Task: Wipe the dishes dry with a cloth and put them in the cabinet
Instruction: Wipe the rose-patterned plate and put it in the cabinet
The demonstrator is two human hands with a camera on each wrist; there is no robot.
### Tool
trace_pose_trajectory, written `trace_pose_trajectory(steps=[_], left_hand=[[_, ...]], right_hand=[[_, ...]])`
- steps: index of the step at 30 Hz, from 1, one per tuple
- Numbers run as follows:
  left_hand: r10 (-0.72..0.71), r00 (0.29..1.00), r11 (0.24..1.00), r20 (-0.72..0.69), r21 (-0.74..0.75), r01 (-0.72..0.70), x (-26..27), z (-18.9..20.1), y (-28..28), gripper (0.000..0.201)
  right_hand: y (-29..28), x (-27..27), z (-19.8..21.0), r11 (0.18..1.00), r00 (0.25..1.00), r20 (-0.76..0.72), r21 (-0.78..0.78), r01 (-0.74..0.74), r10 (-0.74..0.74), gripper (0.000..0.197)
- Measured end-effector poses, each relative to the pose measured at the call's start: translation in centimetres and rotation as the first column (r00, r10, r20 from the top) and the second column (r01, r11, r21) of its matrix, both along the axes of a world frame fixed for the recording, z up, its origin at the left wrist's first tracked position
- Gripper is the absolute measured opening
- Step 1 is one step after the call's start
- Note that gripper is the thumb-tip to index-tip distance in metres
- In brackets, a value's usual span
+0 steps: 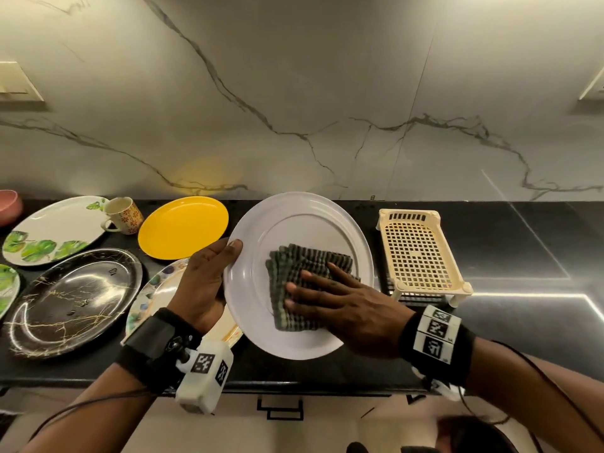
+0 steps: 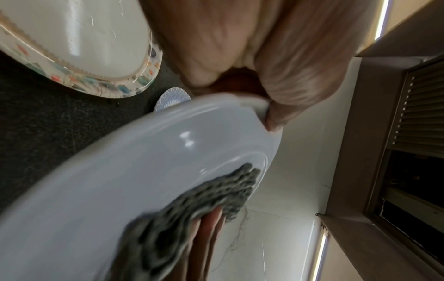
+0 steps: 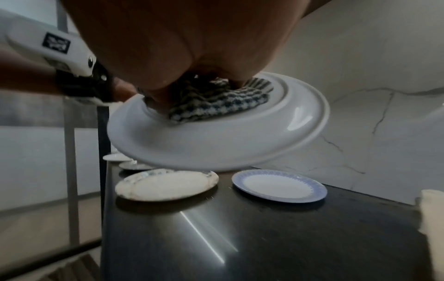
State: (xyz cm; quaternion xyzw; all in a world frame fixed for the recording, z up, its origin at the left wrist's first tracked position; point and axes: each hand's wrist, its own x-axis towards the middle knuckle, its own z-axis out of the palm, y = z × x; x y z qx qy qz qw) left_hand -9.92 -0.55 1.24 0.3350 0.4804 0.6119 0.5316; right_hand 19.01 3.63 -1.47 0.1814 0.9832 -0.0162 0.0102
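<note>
Above the black counter, your left hand gripped the white plate; your right hand pressed the cloth flat-fingered.

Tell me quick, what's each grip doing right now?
Left grip: holds the plate by its rim.
Right grip: open, flat fingers pressing the cloth onto the plate.

The plate is held above the worktop with the cloth on its middle; a rack stands on the worktop just right of it; a second plate lies behind and left, a mug just left of that; a third plate lies partly beneath its left edge.
</note>
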Motion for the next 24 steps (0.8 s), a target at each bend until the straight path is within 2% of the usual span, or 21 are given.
trace_pose_trajectory(steps=[2, 7, 11, 14, 17, 21, 24], left_hand=[[0.003, 1.0, 1.0, 0.0, 0.003, -0.003, -0.2, -0.1, -0.2, 0.038], [-0.004, 1.0, 1.0, -0.03, 0.012, 0.004, -0.1, 0.7, 0.1, 0.034], [-0.064, 0.995, 0.998, -0.073, -0.002, 0.064, 0.1, 1.1, -0.1, 0.031], [-0.11, 0.989, 0.994, -0.103, 0.002, 0.11, 0.8, 1.3, -0.5, 0.03], [-0.098, 0.989, 0.995, -0.11, 0.023, 0.101, 1.0, 1.6, -0.6, 0.031], [-0.053, 0.993, 0.997, -0.104, 0.05, 0.059, 0.6, 1.8, -0.7, 0.032], [0.018, 0.999, 0.998, -0.043, 0.061, -0.015, 0.1, 1.9, -0.6, 0.03]], right_hand=[[0.7, 1.8, -0.4, 0.999, 1.0, 0.03, 0.037, 0.0, -0.001, 0.082], [2.5, 3.0, 0.4, 0.992, 0.992, -0.028, -0.021, 0.126, -0.126, 0.077], [3.5, 1.9, 1.4, 0.975, 0.962, -0.161, -0.06, 0.215, -0.222, 0.068], [4.4, 0.7, 2.7, 0.958, 0.919, -0.271, -0.103, 0.269, -0.287, 0.068], [5.1, 0.2, 3.3, 0.952, 0.898, -0.318, -0.134, 0.274, -0.303, 0.071], [5.5, 0.6, 3.1, 0.894, 0.83, -0.354, -0.294, 0.338, -0.431, 0.077], [4.9, 1.5, 2.3, 0.819, 0.777, -0.322, -0.413, 0.399, -0.541, 0.07]])
